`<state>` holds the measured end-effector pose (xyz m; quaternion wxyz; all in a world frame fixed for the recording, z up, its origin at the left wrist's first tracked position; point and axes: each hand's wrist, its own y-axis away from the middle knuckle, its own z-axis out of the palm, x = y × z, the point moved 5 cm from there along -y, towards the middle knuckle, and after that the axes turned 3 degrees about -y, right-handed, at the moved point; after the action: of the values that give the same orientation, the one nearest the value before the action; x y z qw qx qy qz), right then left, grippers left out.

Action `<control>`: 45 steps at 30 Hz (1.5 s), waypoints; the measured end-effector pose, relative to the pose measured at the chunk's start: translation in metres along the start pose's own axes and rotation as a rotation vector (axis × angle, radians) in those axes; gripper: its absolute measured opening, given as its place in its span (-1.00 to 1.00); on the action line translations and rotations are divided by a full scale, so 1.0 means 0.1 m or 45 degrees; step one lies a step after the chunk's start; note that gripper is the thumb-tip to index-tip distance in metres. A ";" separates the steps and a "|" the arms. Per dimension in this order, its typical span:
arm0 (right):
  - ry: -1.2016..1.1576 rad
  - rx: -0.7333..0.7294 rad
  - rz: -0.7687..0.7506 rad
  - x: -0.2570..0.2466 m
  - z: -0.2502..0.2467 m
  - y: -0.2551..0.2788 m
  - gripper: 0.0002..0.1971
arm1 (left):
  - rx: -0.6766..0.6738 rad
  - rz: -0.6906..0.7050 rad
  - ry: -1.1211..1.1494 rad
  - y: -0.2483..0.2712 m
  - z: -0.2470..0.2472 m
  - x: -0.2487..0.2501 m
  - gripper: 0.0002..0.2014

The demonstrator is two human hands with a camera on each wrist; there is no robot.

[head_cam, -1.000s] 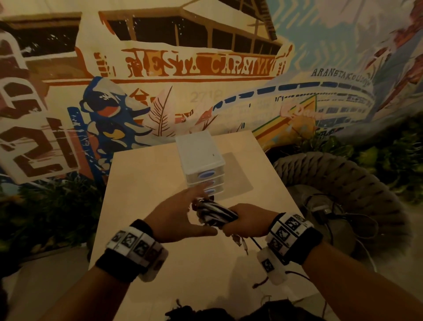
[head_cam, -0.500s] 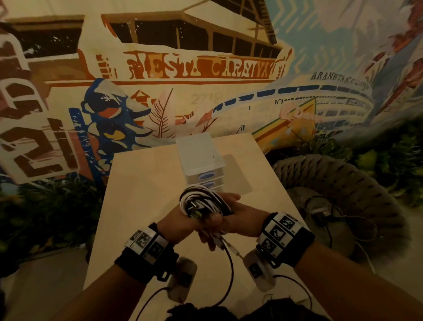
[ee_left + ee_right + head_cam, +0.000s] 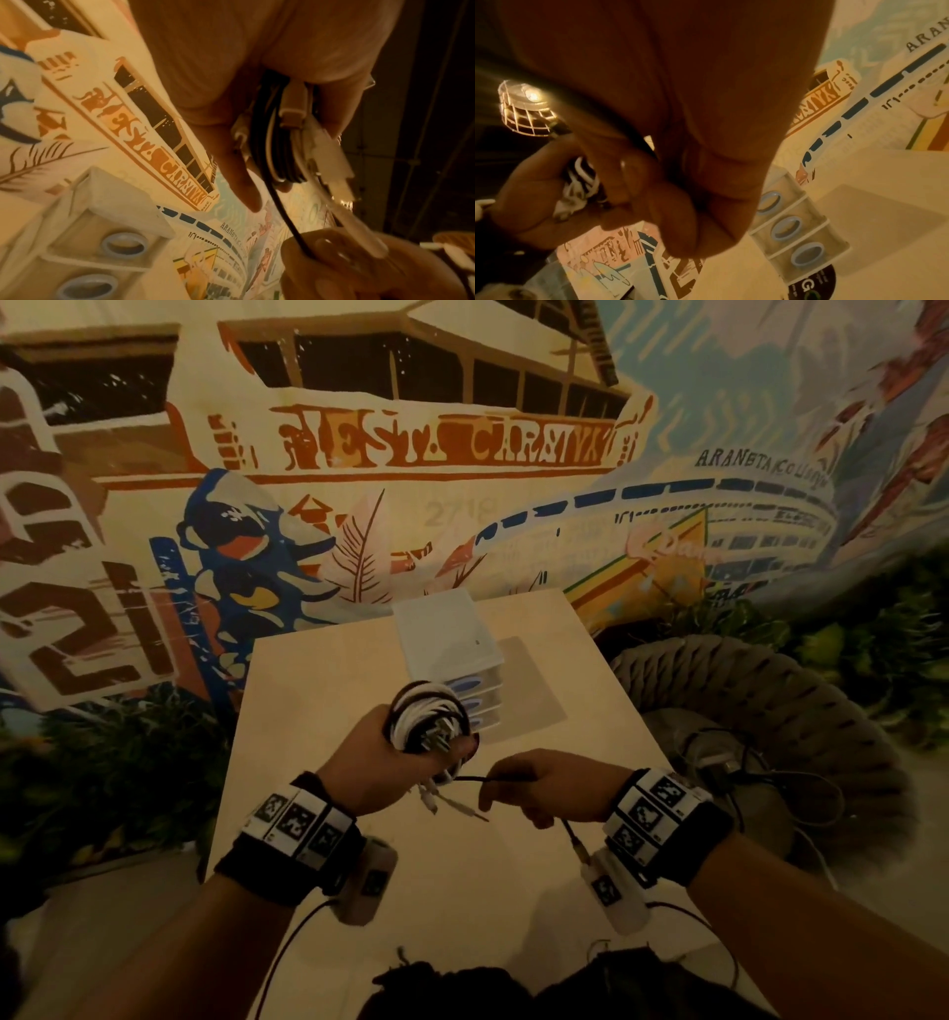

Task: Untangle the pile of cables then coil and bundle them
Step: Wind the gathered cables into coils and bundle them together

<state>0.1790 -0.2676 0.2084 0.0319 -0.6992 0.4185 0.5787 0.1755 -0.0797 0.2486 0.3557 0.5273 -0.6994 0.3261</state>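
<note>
Above the middle of the pale wooden worktop, the left hand grips a coil of black and white cables, its fingers curled round the lower part of the loops so that the coil stands up out of the fist. In the left wrist view the same coil sits against the palm, with the thumb pressing white plug ends onto the loops and one finger pointing out straight beside them. White connector ends hang loose below the fist, clear of the worktop.

A single black cable runs from the coil across to the right hand, which pinches it between thumb and curled fingers just beside the left hand. The stretch between the two hands looks nearly straight. The right wrist view shows the right hand's fingers folded tight, the black cable passing under them, though the palm hides most of the grip. A further piece of the black cable drops from the right hand toward the near edge of the worktop.

Behind the coil, toward the far edge, stands a small white drawer unit with blue oval handles. A woven round seat with other cables in it lies off the right edge.
</note>
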 end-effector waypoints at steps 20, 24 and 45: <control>-0.843 0.109 0.029 0.08 0.05 0.06 -0.63 | -0.412 -0.011 -0.865 0.00 0.49 -0.10 -0.85; -0.887 0.162 -0.051 0.12 0.03 0.05 -0.64 | -0.309 -0.054 -0.792 -0.01 0.46 -0.11 -0.85; -0.528 0.708 -0.380 0.09 0.01 -0.13 -0.54 | -0.455 -0.637 0.987 0.24 0.70 -0.04 -0.30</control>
<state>0.1863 -0.2638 0.1948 0.3885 -0.5850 0.4380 0.5612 0.1419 -0.1302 0.2055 0.7418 0.4498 -0.4125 0.2778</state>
